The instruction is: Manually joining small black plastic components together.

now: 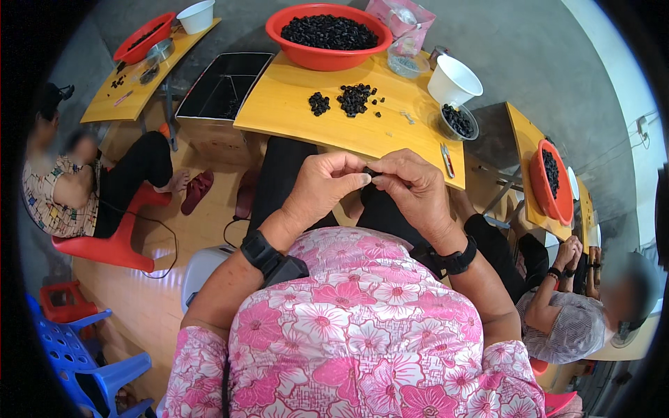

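Observation:
My left hand (322,187) and my right hand (417,189) meet just in front of the yellow table's (279,97) near edge. Between their fingertips they pinch a small black piece (370,171), mostly hidden by the fingers. Beyond them on the tabletop lie a larger heap of small black pieces (354,102) and a smaller heap (319,104). A clear bowl (472,134) of black pieces sits at the right edge, near a few tiny clear bits (408,117). A slim red-and-white tool (447,160) rests by the right corner.
At the table's back stand a red basin (327,63) full of black pieces, a white tub (453,82), a clear tub (417,71) and a pink bag (426,17). A black-lined box (209,125) adjoins the table's left. People sit at other tables on both sides.

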